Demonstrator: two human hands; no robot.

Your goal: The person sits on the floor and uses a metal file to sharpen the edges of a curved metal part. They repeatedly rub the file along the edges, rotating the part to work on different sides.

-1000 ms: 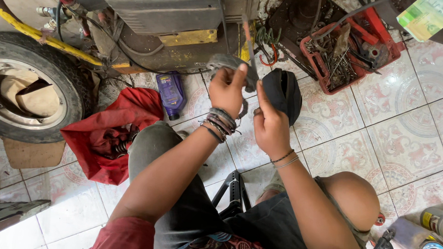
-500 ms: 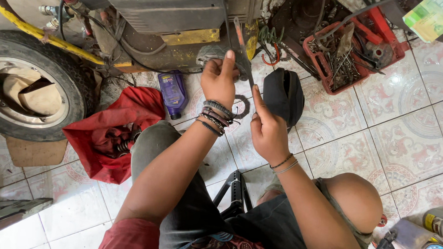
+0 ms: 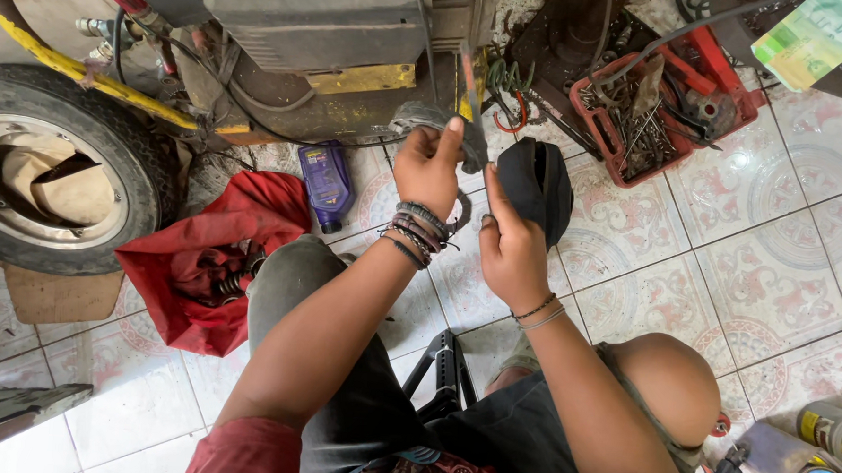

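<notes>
Near the upper middle of the frame, the left hand point(image 3: 427, 166) has its fingers curled in a closed grip around a grey, worn strap-like part point(image 3: 437, 120) that runs back toward the machine point(image 3: 316, 33) at the top. Whether that part is attached to the machine cannot be told. The wrist below it carries a stack of bracelets point(image 3: 415, 232).

Just right of it, the right hand point(image 3: 510, 255) is raised with its fingers pressed along the left side of a black rounded cover point(image 3: 537, 187); the grip is partly closed on the cover's edge, thumb side hidden.

Below the hands, a tiled floor point(image 3: 769, 280) spreads out. A purple bottle point(image 3: 325, 180) lies on it left of the hands, beside a red cloth bag point(image 3: 207, 265) with dark metal springs inside. A tyre point(image 3: 113, 147) fills the left edge. In the upper right sits a red tray point(image 3: 744, 99) full of tools.
</notes>
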